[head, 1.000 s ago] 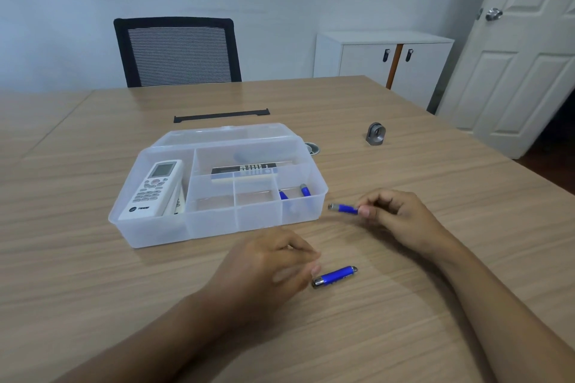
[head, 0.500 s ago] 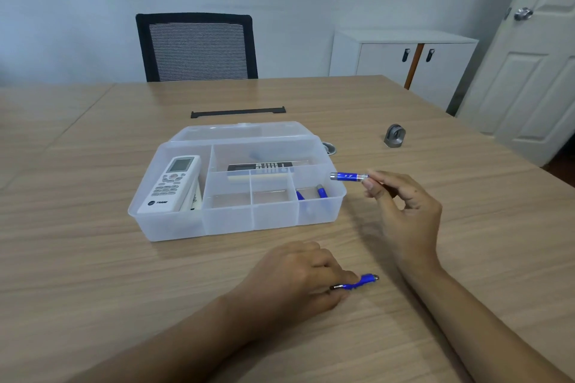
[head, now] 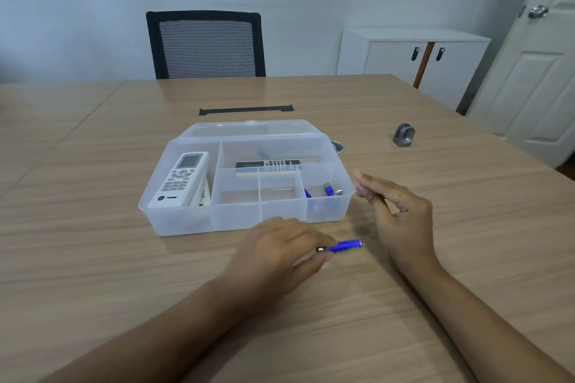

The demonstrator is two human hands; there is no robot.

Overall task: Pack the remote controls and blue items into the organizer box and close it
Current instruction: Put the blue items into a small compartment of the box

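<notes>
A clear plastic organizer box [head: 174, 218] lies open on the wooden table, its lid folded back behind it. A white remote control [head: 182, 179] rests in the left compartment, and a black-and-white remote [head: 268, 164] lies in the long rear compartment. Several small blue items [head: 326, 190] sit in the front right compartment. My left hand [head: 280, 253] pinches a blue pen-like stick [head: 343, 246] just above the table, in front of the box. My right hand [head: 395, 208] hovers beside the box's right wall, fingers loosely apart, holding nothing.
A grey metal fitting [head: 403, 135] stands to the right of the box, and a small round metal piece [head: 338, 146] lies behind its right corner. A black strip [head: 245, 109] lies behind the lid. A black mesh chair [head: 205, 45] is at the far side.
My right hand carried its blue stick to the box and dropped it into the front right compartment; the hand is empty. My left hand has picked the other blue stick off the table.
</notes>
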